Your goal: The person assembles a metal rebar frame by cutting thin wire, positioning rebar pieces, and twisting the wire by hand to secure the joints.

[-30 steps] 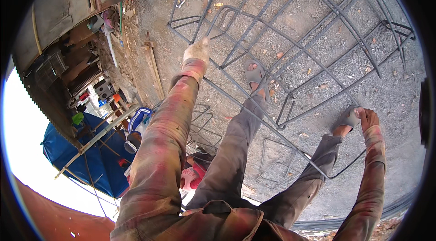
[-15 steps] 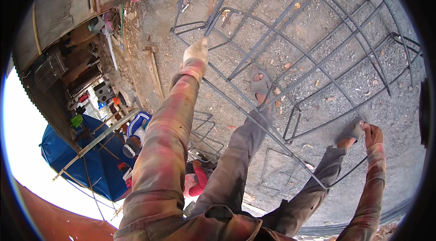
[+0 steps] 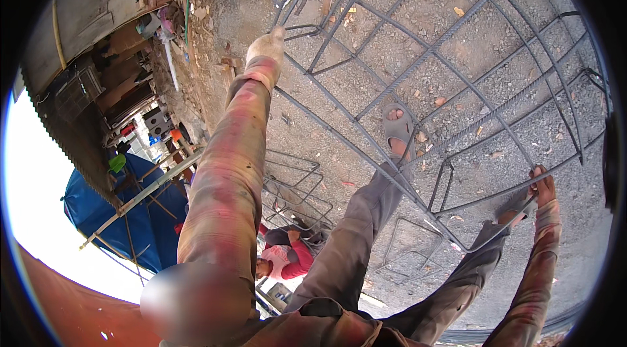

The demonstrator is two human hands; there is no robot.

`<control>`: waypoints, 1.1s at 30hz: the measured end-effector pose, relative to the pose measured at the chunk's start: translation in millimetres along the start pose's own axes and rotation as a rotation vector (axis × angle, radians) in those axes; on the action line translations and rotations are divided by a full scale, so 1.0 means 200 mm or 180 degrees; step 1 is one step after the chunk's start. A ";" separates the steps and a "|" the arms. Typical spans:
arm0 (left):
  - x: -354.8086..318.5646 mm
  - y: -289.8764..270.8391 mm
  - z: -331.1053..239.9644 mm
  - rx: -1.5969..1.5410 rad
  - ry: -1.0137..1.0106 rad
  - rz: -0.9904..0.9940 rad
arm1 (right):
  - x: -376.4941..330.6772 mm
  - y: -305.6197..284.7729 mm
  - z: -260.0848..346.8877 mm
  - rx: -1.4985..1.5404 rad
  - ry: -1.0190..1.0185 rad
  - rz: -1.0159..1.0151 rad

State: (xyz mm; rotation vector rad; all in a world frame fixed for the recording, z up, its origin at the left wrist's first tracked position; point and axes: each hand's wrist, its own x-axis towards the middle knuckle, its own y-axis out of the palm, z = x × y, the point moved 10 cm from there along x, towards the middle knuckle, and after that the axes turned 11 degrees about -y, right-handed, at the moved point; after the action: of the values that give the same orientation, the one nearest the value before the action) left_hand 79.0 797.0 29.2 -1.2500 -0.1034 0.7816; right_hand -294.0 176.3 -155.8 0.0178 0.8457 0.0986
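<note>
A cage of dark steel reinforcing bars (image 3: 385, 167), with long ribbed rods and bent stirrups, spans the ground ahead of me. My left hand (image 3: 266, 49), in a pale work glove, is closed around a bar at the cage's far left side; its fingers are partly hidden. On the right, my bare right hand (image 3: 543, 187) has its fingers curled round a lower bar of the cage, just above my right foot. My left foot in a grey sandal (image 3: 398, 123) stands among the bars.
Loose bent stirrups (image 3: 405, 262) lie on the gravel below the cage. More bent steel frames (image 3: 287, 180) are left of my leg. Lower left, a person in a red-sleeved shirt (image 3: 297, 262) crouches. A blue umbrella (image 3: 157, 216), wooden poles and a shed stand at left.
My right hand has moved slightly up and onto the cage's lower bar, away from beside my foot. My left hand is a little farther up and left. The person in red shows more.
</note>
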 end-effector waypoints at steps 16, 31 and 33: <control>0.21 0.02 -0.01 -0.0218 0.0167 -0.0035 | -0.24 0.15 -0.05 0.2958 -0.0308 -0.0890; 0.24 0.08 0.03 -0.0381 0.0353 0.0344 | -0.35 0.15 0.04 0.3371 0.0228 -0.2839; 0.21 0.08 0.02 -0.0449 0.0342 0.0418 | -0.39 0.10 0.13 0.3030 0.0332 -0.2990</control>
State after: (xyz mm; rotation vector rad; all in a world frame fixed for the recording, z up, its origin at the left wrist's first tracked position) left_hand 100.1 826.4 2.8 -1.4411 0.0114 0.8297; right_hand -327.4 190.3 -79.3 0.5049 0.8657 -1.1965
